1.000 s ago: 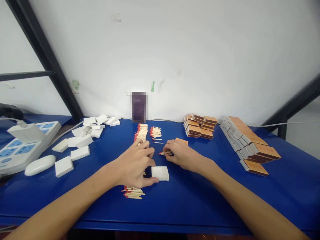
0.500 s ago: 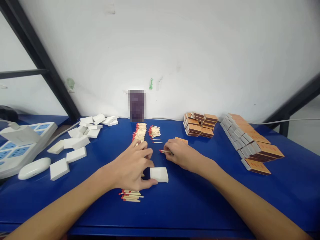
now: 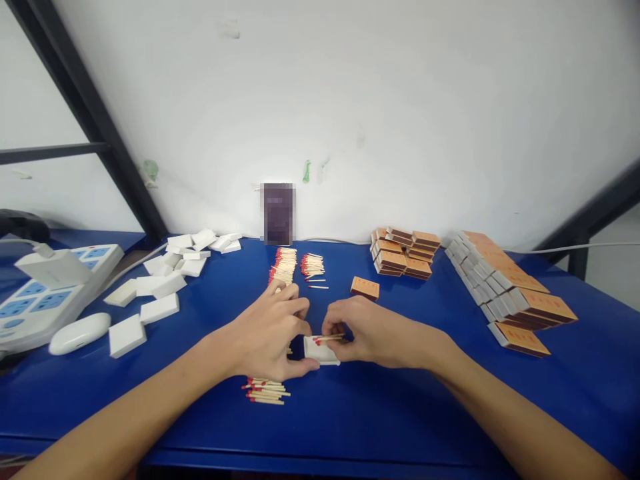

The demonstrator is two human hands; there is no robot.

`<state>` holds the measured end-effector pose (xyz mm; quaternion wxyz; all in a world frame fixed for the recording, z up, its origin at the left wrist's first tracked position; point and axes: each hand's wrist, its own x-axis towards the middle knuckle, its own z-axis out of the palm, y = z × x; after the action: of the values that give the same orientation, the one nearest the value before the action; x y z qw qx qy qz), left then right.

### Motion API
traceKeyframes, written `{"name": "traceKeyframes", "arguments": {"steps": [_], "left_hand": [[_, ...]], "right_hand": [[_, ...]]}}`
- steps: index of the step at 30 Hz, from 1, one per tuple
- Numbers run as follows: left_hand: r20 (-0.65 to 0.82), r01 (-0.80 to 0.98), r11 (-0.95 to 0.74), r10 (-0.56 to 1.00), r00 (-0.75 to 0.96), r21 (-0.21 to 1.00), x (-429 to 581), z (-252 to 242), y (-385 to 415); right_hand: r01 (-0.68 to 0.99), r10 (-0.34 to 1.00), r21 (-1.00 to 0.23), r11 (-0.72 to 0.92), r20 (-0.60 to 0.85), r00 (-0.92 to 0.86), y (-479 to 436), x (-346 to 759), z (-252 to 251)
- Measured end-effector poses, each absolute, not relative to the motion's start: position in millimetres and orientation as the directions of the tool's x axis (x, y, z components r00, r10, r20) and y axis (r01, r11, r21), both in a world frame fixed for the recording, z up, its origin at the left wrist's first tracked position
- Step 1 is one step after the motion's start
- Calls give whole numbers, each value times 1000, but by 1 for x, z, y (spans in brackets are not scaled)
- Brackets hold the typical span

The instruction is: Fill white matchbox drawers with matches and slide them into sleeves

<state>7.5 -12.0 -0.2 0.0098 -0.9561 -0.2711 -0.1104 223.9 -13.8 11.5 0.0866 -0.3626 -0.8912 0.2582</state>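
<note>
A small white matchbox tray (image 3: pixel 326 356) lies on the blue table, its hollow side up. My left hand (image 3: pixel 274 328) holds the tray's left end between thumb and forefinger. Over the tray, my right hand (image 3: pixel 369 331) pinches a few matches (image 3: pixel 329 338), red heads pointing left. Loose matches (image 3: pixel 267 392) lie in a pile below my left hand, and more show partly behind its fingers. Beyond the hands are a larger match pile (image 3: pixel 283 265) and a smaller one (image 3: pixel 313 265). An orange matchbox sleeve or box (image 3: pixel 365 287) rests just past my right hand.
White trays (image 3: pixel 159 308) are scattered at the left, near a white oval case (image 3: pixel 80 334) and a power strip (image 3: pixel 30 303) with a charger. Stacked orange matchboxes (image 3: pixel 405 253) stand at the back right, with a longer row (image 3: pixel 515 280) farther right. A wall closes off the back.
My right hand has moved toward me and slightly left, bringing the matches over the tray and uncovering the orange box. My left hand keeps its hold on the tray.
</note>
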Motion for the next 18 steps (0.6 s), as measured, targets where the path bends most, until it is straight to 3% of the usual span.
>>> {"name": "traceKeyframes", "arguments": {"steps": [4, 18], "left_hand": [[222, 526, -850, 520, 825, 35, 8, 0, -12], [231, 518, -855, 507, 830, 16, 8, 0, -13]], "right_hand": [[613, 664, -440, 656, -51, -746, -20, 213, 11], [572, 626, -440, 692, -28, -779, -26, 213, 9]]}}
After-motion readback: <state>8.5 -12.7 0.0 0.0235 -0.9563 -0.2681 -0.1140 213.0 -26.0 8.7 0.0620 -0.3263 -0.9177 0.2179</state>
